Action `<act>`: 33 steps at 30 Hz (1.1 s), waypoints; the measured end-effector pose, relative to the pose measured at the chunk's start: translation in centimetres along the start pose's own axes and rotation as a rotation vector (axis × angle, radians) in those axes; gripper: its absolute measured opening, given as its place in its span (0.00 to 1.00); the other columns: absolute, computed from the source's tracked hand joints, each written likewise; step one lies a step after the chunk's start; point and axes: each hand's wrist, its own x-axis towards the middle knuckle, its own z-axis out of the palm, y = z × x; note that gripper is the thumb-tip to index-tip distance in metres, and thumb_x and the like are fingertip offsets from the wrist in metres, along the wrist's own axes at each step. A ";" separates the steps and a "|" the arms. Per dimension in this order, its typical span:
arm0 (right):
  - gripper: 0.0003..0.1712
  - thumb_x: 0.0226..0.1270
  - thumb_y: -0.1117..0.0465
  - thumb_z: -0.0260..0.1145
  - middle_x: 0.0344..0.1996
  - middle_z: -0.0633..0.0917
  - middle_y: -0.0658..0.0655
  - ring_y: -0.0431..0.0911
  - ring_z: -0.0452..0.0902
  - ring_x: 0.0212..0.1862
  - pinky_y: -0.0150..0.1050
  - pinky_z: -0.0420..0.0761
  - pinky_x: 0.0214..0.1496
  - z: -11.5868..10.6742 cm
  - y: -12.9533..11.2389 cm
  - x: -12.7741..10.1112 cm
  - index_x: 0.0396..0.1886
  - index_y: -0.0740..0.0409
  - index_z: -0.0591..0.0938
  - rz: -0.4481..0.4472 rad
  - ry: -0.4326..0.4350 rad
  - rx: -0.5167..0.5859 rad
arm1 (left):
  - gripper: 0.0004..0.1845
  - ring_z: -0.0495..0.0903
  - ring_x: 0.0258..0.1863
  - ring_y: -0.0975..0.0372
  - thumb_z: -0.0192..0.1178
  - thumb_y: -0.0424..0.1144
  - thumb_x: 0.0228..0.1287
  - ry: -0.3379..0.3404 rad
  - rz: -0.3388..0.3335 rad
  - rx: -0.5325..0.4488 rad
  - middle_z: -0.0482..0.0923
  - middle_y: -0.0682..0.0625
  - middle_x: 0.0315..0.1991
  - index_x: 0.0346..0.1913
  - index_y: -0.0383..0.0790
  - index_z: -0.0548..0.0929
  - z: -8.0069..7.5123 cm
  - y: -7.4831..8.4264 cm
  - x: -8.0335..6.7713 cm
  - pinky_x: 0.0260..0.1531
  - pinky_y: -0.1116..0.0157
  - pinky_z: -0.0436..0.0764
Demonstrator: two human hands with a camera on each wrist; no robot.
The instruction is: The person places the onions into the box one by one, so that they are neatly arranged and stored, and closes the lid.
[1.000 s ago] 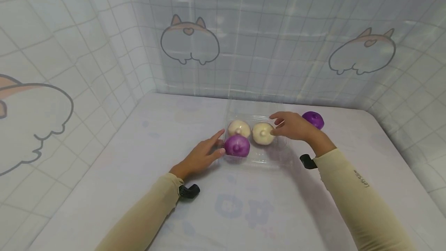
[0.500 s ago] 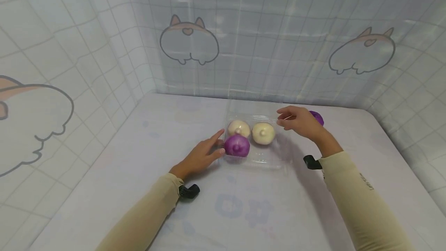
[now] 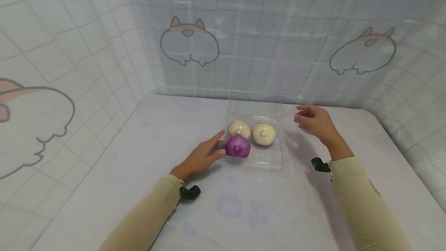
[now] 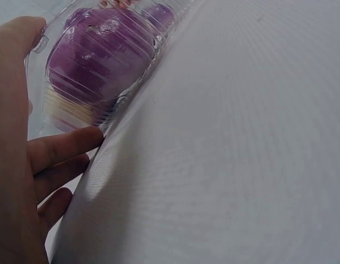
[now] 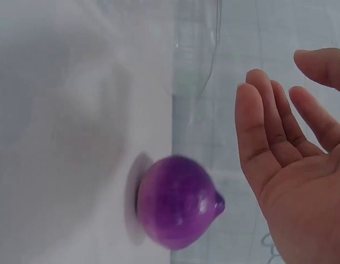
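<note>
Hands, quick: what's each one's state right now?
Left hand: open, fingers against the clear tray.
Right hand: open, empty, near the loose purple bun.

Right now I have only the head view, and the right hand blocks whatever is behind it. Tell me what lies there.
Observer: The right wrist view shows a loose purple bun lying on the table, outside the clear tray.
Operator: Say whether the right hand is touching it.
Observer: No. The right hand is open with straight fingers and its palm towards the bun, and a gap shows between them.
Operator: Report how the left hand meets the tray.
Observer: In the left wrist view, the left hand has its fingers against the tray's ribbed side wall, right beside the boxed purple bun.
</note>
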 end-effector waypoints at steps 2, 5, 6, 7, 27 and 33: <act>0.32 0.71 0.50 0.66 0.56 0.80 0.62 0.54 0.83 0.48 0.42 0.83 0.50 -0.4 0.5 0.0 0.69 0.57 0.73 0.022 0.019 0.023 | 0.38 0.68 0.69 0.52 0.52 0.54 0.76 0.000 0.000 0.001 0.78 0.47 0.63 0.81 0.49 0.50 0.0 -0.1 0.0 0.69 0.45 0.61; 0.30 0.72 0.51 0.66 0.56 0.80 0.62 0.55 0.82 0.50 0.43 0.83 0.51 -0.9 1.4 -0.1 0.68 0.59 0.73 0.015 0.037 0.040 | 0.38 0.68 0.69 0.53 0.52 0.54 0.76 0.000 0.001 0.001 0.77 0.47 0.64 0.81 0.50 0.50 0.1 -0.2 0.2 0.69 0.46 0.62; 0.30 0.72 0.52 0.66 0.56 0.80 0.62 0.53 0.82 0.50 0.43 0.83 0.51 -1.1 1.7 -0.1 0.68 0.60 0.73 0.009 0.041 0.045 | 0.38 0.68 0.69 0.53 0.52 0.55 0.76 0.000 0.002 0.004 0.77 0.47 0.64 0.81 0.51 0.50 0.1 -0.2 0.2 0.69 0.46 0.62; 0.29 0.73 0.53 0.66 0.55 0.80 0.63 0.52 0.82 0.50 0.43 0.83 0.51 -1.2 2.1 -0.1 0.67 0.62 0.73 -0.001 0.046 0.053 | 0.38 0.69 0.69 0.53 0.52 0.55 0.76 0.001 0.006 0.006 0.77 0.47 0.64 0.81 0.50 0.50 0.1 -0.2 0.3 0.69 0.46 0.62; 0.30 0.74 0.52 0.65 0.47 0.82 0.56 0.43 0.85 0.43 0.32 0.83 0.44 -2.7 5.9 -1.5 0.65 0.70 0.74 0.025 0.135 0.042 | 0.38 0.68 0.69 0.52 0.52 0.54 0.76 0.006 0.006 -0.002 0.78 0.47 0.63 0.81 0.52 0.49 0.0 -0.5 -0.1 0.69 0.45 0.62; 0.29 0.73 0.55 0.65 0.40 0.81 0.44 0.36 0.85 0.39 0.30 0.83 0.41 -3.0 6.9 -1.8 0.64 0.70 0.73 0.077 0.249 0.111 | 0.38 0.68 0.69 0.53 0.51 0.56 0.76 0.002 0.002 0.012 0.78 0.48 0.63 0.81 0.51 0.50 0.1 -0.5 -0.1 0.69 0.46 0.62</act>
